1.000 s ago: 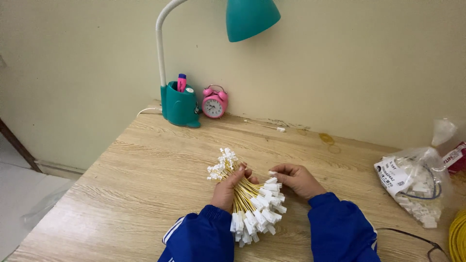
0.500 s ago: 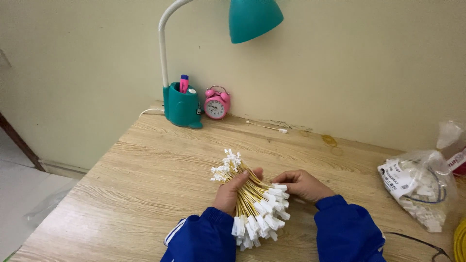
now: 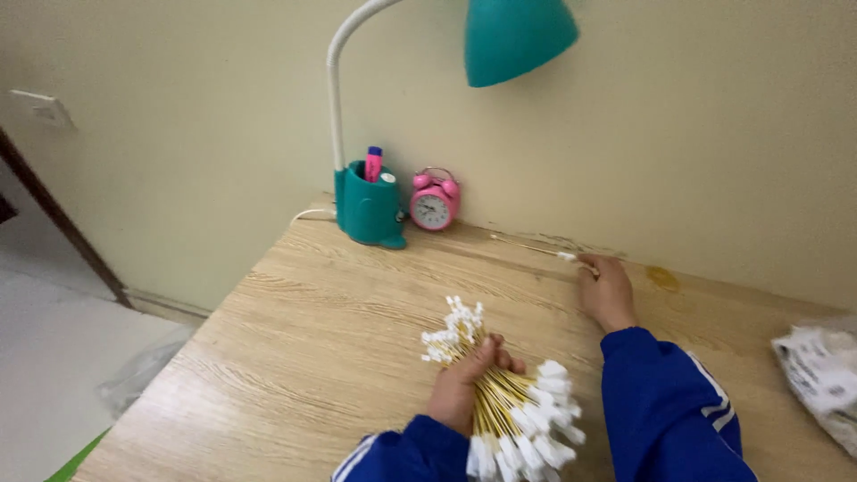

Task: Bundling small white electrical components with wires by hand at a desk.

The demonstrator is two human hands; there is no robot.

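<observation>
My left hand (image 3: 466,388) grips a thick bundle of thin yellow wires with white plug ends (image 3: 513,412), held over the wooden desk (image 3: 330,330) near its front. My right hand (image 3: 607,290) is stretched out to the back of the desk by the wall. Its fingertips touch a single thin wire with a white end (image 3: 543,251) that lies along the desk's back edge. Whether the fingers have closed on that wire I cannot tell. Both arms wear blue sleeves with white stripes.
A teal desk lamp (image 3: 375,192) with a pen-holder base stands at the back left, a pink alarm clock (image 3: 434,201) beside it. A clear plastic bag of white parts (image 3: 826,375) lies at the right edge. A yellowish stain (image 3: 662,278) marks the desk near the wall.
My right hand has left the bundle and reached forward to the loose wire at the wall. My left hand keeps hold of the bundle. The camera has moved closer and to the left.
</observation>
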